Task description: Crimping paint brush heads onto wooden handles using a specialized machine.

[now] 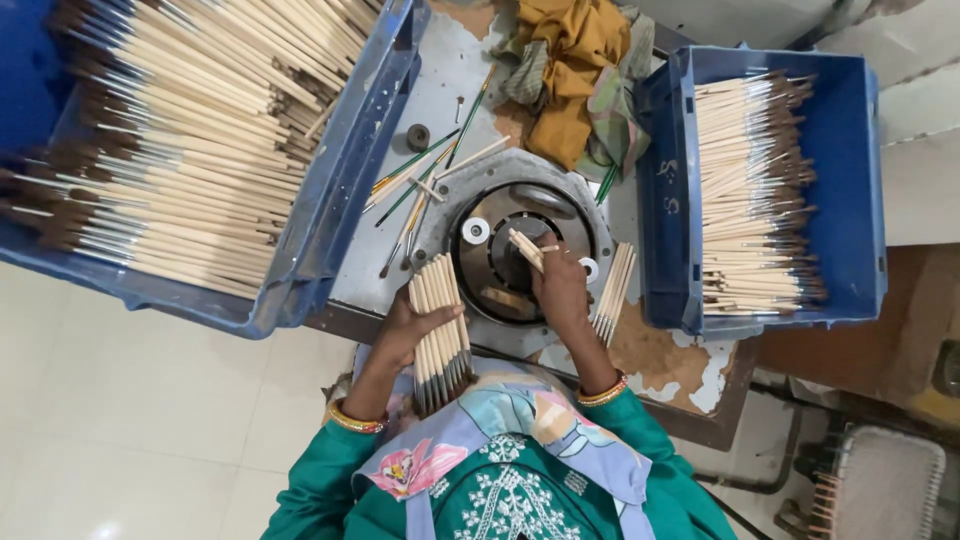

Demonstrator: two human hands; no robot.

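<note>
The left hand (400, 330) is clenched around a thick bundle of pale wooden brushes with dark bristle tips (440, 325), held just in front of the round grey metal machine (505, 250) on the worn tabletop (440, 90). The right hand (560, 290) pinches a few wooden brush handles (526, 248) over the machine's dark centre. A small row of brushes (613, 290) lies just right of it. Blue plastic crates (340, 190) of brushes stand on both sides, a mustard cloth (570, 60) behind.
</note>
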